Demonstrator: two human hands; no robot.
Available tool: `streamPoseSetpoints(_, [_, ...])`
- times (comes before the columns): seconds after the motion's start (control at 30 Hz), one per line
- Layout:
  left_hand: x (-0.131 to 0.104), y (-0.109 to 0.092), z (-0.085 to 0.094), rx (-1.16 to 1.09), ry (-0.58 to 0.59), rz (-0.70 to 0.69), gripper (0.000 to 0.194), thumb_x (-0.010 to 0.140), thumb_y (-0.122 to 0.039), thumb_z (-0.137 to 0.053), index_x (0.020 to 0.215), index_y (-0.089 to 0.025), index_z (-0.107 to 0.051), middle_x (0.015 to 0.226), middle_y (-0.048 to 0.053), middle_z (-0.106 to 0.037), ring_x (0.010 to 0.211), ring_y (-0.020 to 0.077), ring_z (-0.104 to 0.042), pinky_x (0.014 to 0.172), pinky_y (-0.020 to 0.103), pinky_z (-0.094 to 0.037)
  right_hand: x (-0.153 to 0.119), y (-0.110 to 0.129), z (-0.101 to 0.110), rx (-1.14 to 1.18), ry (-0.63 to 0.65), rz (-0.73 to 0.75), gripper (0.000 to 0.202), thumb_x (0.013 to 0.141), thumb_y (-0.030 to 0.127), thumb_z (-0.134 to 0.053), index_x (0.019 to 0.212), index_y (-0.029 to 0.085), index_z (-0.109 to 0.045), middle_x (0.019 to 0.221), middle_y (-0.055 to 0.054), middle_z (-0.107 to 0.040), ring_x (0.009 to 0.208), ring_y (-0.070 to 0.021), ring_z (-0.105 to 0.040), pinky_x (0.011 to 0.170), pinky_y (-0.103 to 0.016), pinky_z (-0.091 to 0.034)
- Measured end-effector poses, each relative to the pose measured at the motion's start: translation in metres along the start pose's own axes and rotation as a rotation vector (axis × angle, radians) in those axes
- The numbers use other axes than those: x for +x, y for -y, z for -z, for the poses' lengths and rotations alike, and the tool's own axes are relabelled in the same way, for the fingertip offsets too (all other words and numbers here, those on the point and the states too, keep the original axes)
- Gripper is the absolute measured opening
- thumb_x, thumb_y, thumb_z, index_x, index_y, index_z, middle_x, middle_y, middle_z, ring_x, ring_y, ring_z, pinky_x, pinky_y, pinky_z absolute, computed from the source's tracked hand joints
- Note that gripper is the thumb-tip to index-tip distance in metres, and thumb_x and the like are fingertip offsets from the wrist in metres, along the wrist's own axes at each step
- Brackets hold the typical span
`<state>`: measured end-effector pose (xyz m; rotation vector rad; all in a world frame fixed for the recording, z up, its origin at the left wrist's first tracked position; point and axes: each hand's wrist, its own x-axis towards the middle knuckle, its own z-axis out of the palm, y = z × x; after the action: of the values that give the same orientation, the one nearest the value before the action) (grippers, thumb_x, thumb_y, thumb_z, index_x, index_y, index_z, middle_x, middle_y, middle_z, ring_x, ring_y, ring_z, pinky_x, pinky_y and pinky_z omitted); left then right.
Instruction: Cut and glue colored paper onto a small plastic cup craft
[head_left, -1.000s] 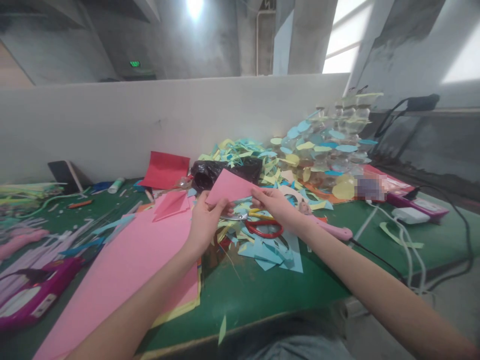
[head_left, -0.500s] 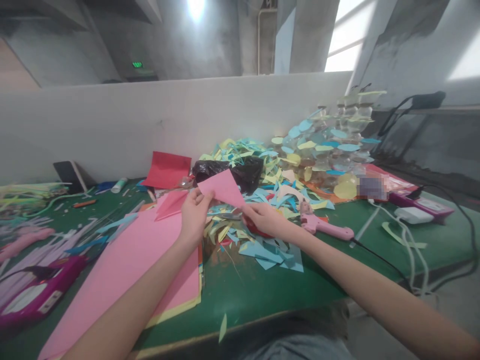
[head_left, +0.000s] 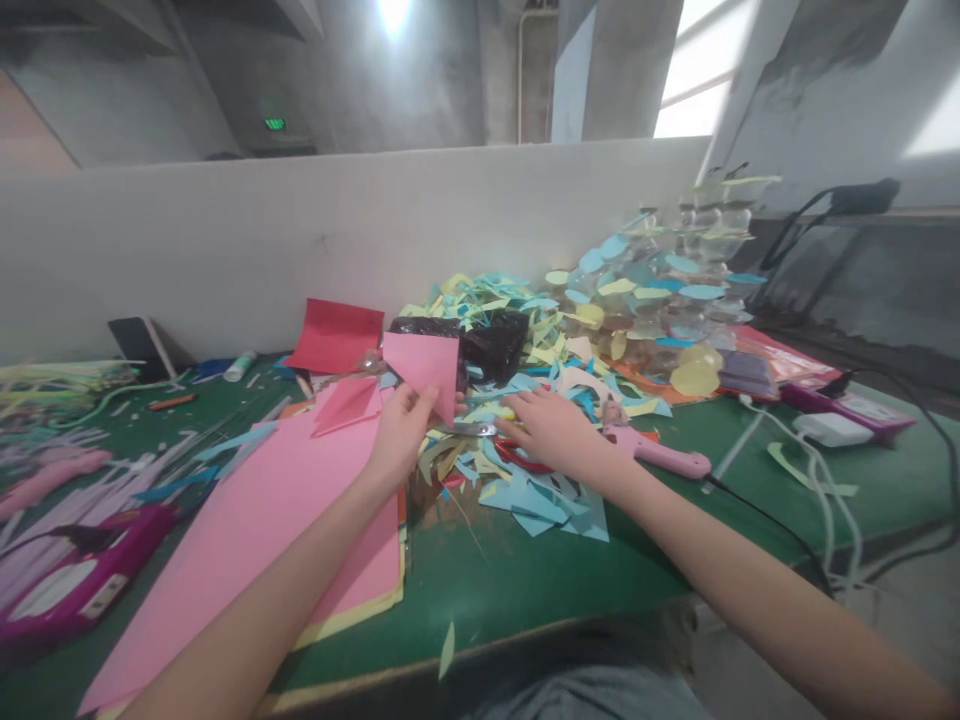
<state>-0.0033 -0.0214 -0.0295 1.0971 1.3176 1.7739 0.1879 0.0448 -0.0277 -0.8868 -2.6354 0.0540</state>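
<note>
A folded-looking piece of pink paper (head_left: 426,362) is pinched between the thumb and fingers of my left hand (head_left: 399,432), upright above the scraps. My right hand (head_left: 559,432) is open, its fingers stretched out over a pair of scissors (head_left: 474,430). The metal blades point left and the red handles lie partly under that hand; whether it touches them I cannot tell. Left of my left hand, a small pink sheet with a fold (head_left: 346,407) rests on a stack of large pink sheets (head_left: 292,520).
Paper cuttings (head_left: 529,500) and a black plastic bag (head_left: 499,345) lie around the hands. A pink glue gun (head_left: 671,458) with its cord is at right. Clear cups with paper discs (head_left: 682,290) stand at back right. A purple device (head_left: 90,570) sits at left.
My right hand has let go of the pink paper and opened over the scissors. In my left hand the paper has turned more upright and shifted slightly left.
</note>
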Motion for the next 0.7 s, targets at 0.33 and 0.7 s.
streamPoseSetpoints(0.33, [0.004,0.002,0.003,0.146,-0.087,-0.122,0.017,0.083,-0.029,-0.056,0.094,-0.018,-0.052,0.089,0.005,-0.071,0.067,0.0154,-0.066,0.061,0.030,-0.056,-0.007,-0.014,-0.001,-0.172,0.215,0.018,0.041,0.098,0.045,-0.043,0.110,0.009,-0.061,0.107,-0.018,-0.064,0.103,-0.0326,-0.060,0.082,-0.038,-0.046])
streamPoseSetpoints(0.7, [0.008,-0.011,0.014,0.199,-0.174,-0.131,0.018,0.076,-0.025,-0.053,0.088,-0.014,-0.062,0.064,0.001,-0.062,0.053,0.0123,-0.055,0.048,0.022,-0.045,-0.007,-0.018,-0.004,-0.105,0.122,0.035,0.026,0.098,0.037,-0.046,0.098,0.013,-0.057,0.092,-0.013,-0.063,0.088,-0.0264,-0.060,0.069,-0.031,-0.041])
